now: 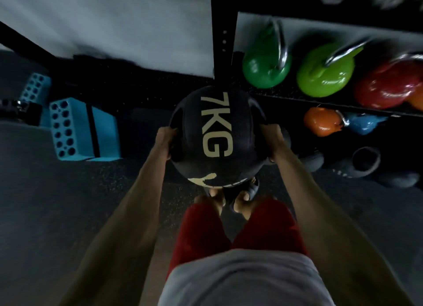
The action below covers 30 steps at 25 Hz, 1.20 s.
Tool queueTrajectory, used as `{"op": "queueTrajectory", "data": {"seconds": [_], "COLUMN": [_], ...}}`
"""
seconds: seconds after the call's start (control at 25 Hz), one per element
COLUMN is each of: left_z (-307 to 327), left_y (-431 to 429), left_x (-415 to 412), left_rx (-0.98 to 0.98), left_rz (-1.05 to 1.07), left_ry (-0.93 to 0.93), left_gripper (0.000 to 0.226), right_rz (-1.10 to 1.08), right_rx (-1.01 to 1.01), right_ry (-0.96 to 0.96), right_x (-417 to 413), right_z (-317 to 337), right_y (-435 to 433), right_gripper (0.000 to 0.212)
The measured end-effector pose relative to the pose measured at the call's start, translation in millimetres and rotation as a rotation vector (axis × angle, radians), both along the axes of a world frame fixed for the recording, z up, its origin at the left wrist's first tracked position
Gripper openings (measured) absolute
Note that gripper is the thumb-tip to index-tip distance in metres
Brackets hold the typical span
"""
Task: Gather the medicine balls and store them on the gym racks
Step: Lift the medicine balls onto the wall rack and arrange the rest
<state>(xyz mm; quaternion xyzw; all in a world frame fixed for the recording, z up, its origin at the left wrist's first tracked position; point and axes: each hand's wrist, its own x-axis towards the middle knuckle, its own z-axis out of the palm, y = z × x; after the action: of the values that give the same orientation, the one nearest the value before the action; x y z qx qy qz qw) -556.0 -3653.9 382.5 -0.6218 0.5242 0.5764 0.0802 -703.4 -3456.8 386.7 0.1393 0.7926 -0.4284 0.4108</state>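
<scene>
Closest to the camera are a light grey shirt (242, 280) and dark red shorts (201, 232), with both bare forearms reaching forward and down past them. Below the knees, the feet stand in dark open sandals (250, 188) on the dark speckled rubber floor (57, 202). Held out in front of the legs and clear of the floor is the black medicine ball (215, 132), round and matt, printed with "7KG" in pale letters across its top. The left hand (166, 141) grips its left side, the fingers curled into a recessed grip there, and the right hand (271, 143) clasps the opposite side the same way, so the ball hangs between the two hands. Left of the ball, on the floor, lie two teal foam blocks with rows of round holes (80, 127). Just beyond the ball rises the black steel upright of the gym rack (223, 31), and the ball is in front of it, not on any shelf. To the right, the dark rack shelf (297, 99) carries two glossy green kettlebells (265, 70) with steel handles and a red kettlebell (386, 86) beside them. Lower down sit a small orange kettlebell (320, 121) touching a blue kettlebell (364, 122), and nearer the floor several dark grey kettlebells (364, 161), blurred. Behind everything stands a white wall (114, 19)
</scene>
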Motion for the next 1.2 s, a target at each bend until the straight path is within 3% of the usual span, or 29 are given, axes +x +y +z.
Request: {"op": "queueTrajectory", "data": {"seconds": [0.2, 0.52, 0.64, 0.72, 0.88, 1.04, 1.2], "left_z": [60, 165, 211, 243, 298, 358, 401], "left_y": [10, -8, -14, -16, -29, -44, -56], "left_x": [14, -15, -31, -41, -63, -91, -122], "left_rx": [-0.045, -0.288, -0.353, -0.405, -0.516, -0.586, -0.749], "left_rz": [-0.079, -0.180, -0.182, -0.176, -0.218, -0.214, -0.306], "left_ry": [0.079, 0.257, 0.327, 0.386, 0.534, 0.705, 0.773], "left_gripper": [0.019, 0.031, 0.021, 0.020, 0.027, 0.025, 0.026], "right_rz": [-0.002, 0.080, 0.014, -0.037, 0.012, -0.027, -0.039], "right_rx": [-0.106, -0.210, -0.338, -0.447, -0.390, -0.486, -0.588], "right_ry": [0.085, 0.314, 0.375, 0.417, 0.568, 0.636, 0.728], "right_x": [-1, -34, -43, -51, -74, -92, -106], "right_z": [56, 165, 208, 243, 315, 379, 438], "right_y": [19, 15, 10, 7, 5, 3, 8], "right_gripper": [0.020, 0.036, 0.039, 0.037, 0.026, 0.017, 0.020]}}
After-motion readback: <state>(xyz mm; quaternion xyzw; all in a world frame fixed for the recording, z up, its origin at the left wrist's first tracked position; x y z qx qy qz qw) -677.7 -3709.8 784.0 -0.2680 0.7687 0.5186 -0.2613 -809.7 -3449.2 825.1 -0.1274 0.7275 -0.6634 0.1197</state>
